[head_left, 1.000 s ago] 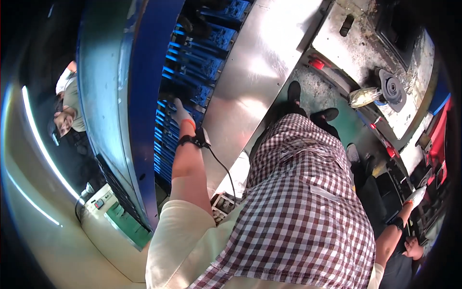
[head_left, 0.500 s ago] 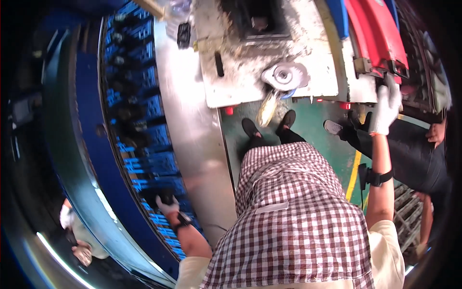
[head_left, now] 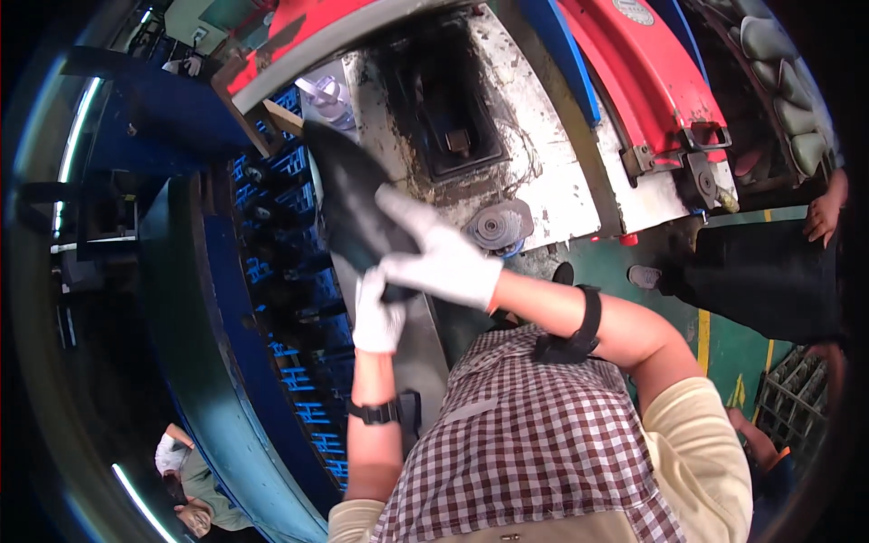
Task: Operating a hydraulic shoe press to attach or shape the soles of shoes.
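A long, smooth black shoe-shaped piece (head_left: 348, 176) is held over the metal ledge, slanting from the upper left down toward me. Blur hides its exact kind. My gloved left hand (head_left: 377, 312) closes on its near end, fingers bent. Across its right side lies my gloved right hand (head_left: 441, 258), gripping it close to the left hand, with the thumb or a finger stretched along the surface. The fingertips of the two hands nearly meet, and part of the near end is hidden behind them.
Blue racking (head_left: 299, 353) runs down a conveyor on my left. Ahead stands a worn white bench (head_left: 543, 154) with a dark recessed tray (head_left: 462, 145) and a round grey fixture (head_left: 498, 224). A red machine cover (head_left: 634, 72) is farther right. Another person's hand (head_left: 822, 217) shows at the right.
My left hand has come up from the blue racking and my right hand has swung left from the red machine. Both are now on the black piece. The view has shifted.
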Tool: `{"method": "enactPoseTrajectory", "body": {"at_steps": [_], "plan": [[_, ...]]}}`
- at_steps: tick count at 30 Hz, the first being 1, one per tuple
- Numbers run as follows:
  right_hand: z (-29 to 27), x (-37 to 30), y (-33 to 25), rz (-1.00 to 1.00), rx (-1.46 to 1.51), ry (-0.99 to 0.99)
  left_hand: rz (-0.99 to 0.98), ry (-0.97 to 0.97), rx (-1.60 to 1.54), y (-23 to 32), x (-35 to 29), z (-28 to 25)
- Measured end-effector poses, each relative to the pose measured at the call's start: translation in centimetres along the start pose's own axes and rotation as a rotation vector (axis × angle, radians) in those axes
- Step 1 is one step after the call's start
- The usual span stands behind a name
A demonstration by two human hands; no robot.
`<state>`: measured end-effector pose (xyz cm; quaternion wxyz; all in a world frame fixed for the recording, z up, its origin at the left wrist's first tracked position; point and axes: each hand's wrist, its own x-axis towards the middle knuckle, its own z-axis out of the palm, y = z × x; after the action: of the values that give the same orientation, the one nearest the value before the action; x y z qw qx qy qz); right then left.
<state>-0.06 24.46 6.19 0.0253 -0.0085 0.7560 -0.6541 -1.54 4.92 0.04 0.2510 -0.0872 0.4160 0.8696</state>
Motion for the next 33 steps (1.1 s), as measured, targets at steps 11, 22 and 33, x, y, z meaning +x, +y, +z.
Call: {"method": "enactPoseTrajectory", "body": {"at_steps": [11,22,33], "plan": [[-10.5,13.2,6.8,0.162,-0.868,0.607,1.447,-0.046,0.99,12.2,2.9,17.2],[-9.8,13.3,6.8,0.244,-1.02,0.475,1.406,-0.415,1.828,21.0,13.0,34.9],[-16.9,1.9,8.7,0.151,-0.678,0.32,0.061,-0.62,1.943,20.0,12.9,37.0]]}}
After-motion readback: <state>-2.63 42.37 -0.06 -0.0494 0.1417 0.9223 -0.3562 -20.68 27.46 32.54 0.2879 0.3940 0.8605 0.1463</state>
